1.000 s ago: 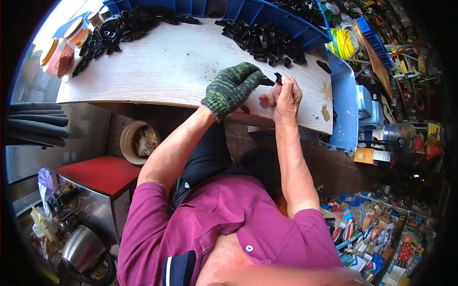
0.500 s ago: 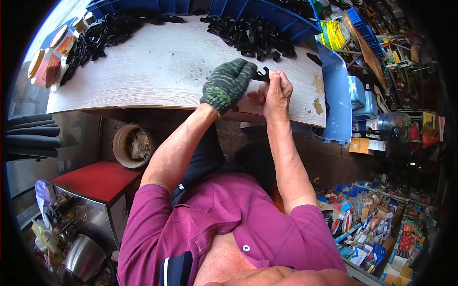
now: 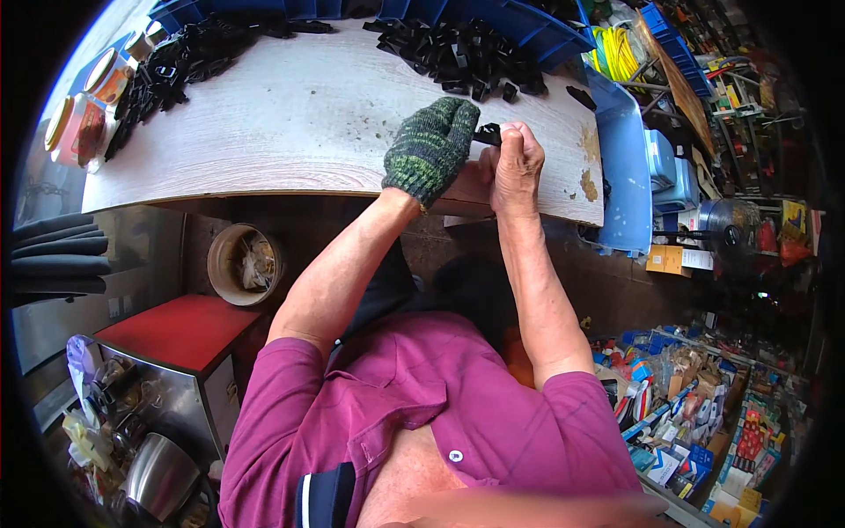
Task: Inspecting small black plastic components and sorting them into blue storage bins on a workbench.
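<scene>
My left hand (image 3: 431,150), in a dark green and black knitted glove, is closed over the near side of the table, and its inner fingers are hidden. Close beside it, my bare right hand (image 3: 517,167) pinches a small black plastic part (image 3: 488,134) between thumb and fingers. That part bridges the narrow gap between the two hands, its left end against the glove. Beyond my hands lies a heap of similar black parts (image 3: 458,55) on the pale wood-grain table (image 3: 290,123). Another pile of black pieces (image 3: 180,66) spreads along the table's far left.
Blue bins (image 3: 528,40) line the table's back edge, and a light blue plastic bin (image 3: 623,167) stands at its right end. Lidded jars (image 3: 77,130) sit at the left. Below are a round bucket (image 3: 231,264) and a red-topped cabinet (image 3: 180,333). Cluttered shelves fill the right.
The black part has turned from an upward slant to lying flatter between my hands. My gloved hand has shifted slightly right and rolled a little; my right hand keeps its pinch.
</scene>
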### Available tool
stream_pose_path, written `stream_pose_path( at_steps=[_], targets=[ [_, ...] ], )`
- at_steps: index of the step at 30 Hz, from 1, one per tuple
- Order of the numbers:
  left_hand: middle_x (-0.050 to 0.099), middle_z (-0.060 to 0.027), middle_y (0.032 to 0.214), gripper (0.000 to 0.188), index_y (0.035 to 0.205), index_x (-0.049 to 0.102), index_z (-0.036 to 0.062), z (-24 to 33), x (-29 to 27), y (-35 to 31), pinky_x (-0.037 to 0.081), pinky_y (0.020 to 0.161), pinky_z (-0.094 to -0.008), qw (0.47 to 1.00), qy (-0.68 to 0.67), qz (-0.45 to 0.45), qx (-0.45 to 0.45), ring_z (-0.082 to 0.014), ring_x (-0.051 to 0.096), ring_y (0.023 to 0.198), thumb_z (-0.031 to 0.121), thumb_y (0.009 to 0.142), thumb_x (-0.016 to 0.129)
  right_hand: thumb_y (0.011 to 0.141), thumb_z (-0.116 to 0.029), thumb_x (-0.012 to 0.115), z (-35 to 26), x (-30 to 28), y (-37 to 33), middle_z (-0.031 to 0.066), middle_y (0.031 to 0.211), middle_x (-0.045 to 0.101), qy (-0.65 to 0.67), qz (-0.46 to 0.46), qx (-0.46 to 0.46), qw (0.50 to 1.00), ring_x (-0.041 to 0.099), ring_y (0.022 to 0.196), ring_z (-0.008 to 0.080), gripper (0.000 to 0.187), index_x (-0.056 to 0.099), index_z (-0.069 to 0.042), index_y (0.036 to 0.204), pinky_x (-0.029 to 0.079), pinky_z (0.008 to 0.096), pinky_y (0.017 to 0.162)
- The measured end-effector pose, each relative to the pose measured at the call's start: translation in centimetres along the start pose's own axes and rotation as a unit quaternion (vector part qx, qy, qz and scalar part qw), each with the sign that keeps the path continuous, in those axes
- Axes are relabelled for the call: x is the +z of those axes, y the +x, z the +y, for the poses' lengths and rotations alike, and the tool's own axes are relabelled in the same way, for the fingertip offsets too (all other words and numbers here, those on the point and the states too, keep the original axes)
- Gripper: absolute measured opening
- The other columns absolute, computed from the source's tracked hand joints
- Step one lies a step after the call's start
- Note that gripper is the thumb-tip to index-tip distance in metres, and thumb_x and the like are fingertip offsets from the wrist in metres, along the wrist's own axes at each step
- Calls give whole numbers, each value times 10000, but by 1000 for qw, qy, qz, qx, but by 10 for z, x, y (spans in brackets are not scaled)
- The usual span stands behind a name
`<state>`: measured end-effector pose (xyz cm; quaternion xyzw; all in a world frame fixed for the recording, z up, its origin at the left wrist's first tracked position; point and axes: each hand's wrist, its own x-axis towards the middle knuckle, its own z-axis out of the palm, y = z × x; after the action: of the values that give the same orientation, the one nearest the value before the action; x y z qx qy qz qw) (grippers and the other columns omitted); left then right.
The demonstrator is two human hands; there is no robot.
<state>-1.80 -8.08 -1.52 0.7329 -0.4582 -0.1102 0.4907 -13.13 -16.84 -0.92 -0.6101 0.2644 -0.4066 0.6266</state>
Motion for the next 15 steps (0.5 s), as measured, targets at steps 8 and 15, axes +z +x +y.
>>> stream_pose_path(
  at_steps=[8,15],
  targets=[
    [618,-197,1144,256,1098,593,41,12,34,-12,505,833,-501,990,44,109,79,-409,630,949,233,955,501,922,-139,532,3,-8,5,-49,631,410,-167,6,-112,980,354,599,56,210,531,-53,731,327,261,527],
    [686,-189,973,382,1329,515,40,35,9,-19,530,759,-407,987,-157,12,-33,-295,692,821,238,1003,530,917,-135,523,-3,-11,3,-45,677,458,-18,0,1,1000,371,645,59,197,559,-42,747,319,244,564]
  ],
)
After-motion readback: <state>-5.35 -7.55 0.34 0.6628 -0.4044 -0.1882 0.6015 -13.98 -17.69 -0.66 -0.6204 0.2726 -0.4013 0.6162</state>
